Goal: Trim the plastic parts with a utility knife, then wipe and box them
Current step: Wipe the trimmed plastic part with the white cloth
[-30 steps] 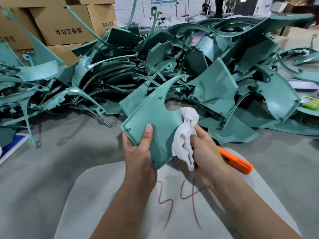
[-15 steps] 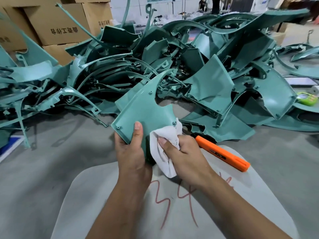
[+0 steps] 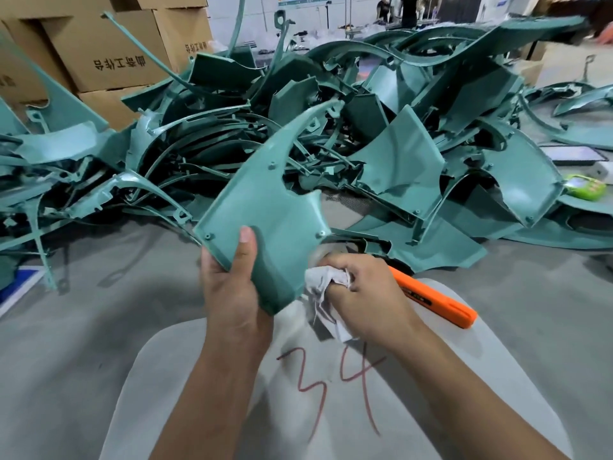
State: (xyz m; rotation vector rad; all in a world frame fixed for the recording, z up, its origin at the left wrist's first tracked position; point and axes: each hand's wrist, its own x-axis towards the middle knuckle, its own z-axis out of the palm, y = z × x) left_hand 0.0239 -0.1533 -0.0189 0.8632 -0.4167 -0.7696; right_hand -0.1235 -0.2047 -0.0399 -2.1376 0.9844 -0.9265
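**Wiping under way on a green panel**

Panel [image 3: 265, 214], teal-green plastic, held up off the floor at centre of the scene, tilted, its long curved horn pointing up and away to the right. Left hand [image 3: 232, 293] grips the near left corner: thumb flat on the upper face, the other fingers curled underneath out of sight. Right hand [image 3: 361, 293] sits just right of the panel's near edge, fingers curled tight round a bunched white rag [image 3: 323, 287]; a loose tail of the cloth hangs below the fist. Rag is right at the panel's lower right edge; cannot tell whether it actually touches, the spot is motion-blurred.

Utility knife [image 3: 434, 298], orange, lies on the near right, partly hidden behind the right hand, resting at the far edge of a pale rounded board [image 3: 185, 360] marked "34" in red. Nobody's hand on it.

Beyond, a big tangled heap of green parts [image 3: 414, 144] spreads across the grey floor [image 3: 83, 327], left to right. Cardboard boxes [image 3: 109, 51] stacked at far left, printed characters on their sides. A small bright green object [image 3: 585, 187] far right, by the heap.
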